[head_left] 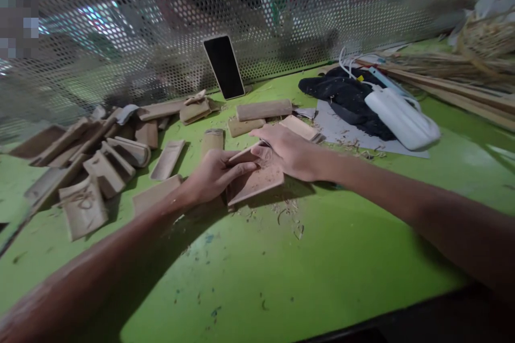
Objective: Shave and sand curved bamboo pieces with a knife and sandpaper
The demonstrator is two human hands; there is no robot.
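Observation:
A curved, trough-like wooden piece (257, 185) is tilted over the green table, with fine shavings on its inner face. My left hand (219, 174) grips its left side, thumb lying on the inner surface. My right hand (287, 153) is closed at the upper right of the piece, around something small and dark that is mostly hidden by the fingers. Curled shavings (292, 214) lie on the table just below the piece. Behind my hands rest a half-round wooden block (263, 110) and a flat pale piece (300, 127).
Several wooden pieces (104, 171) are heaped at the left. A phone (225, 67) leans against a perforated metal screen (161, 37). Dark cloth (350, 99), a white device with cables (402, 118) and long strips (462, 88) lie at the right on the green table (322, 273).

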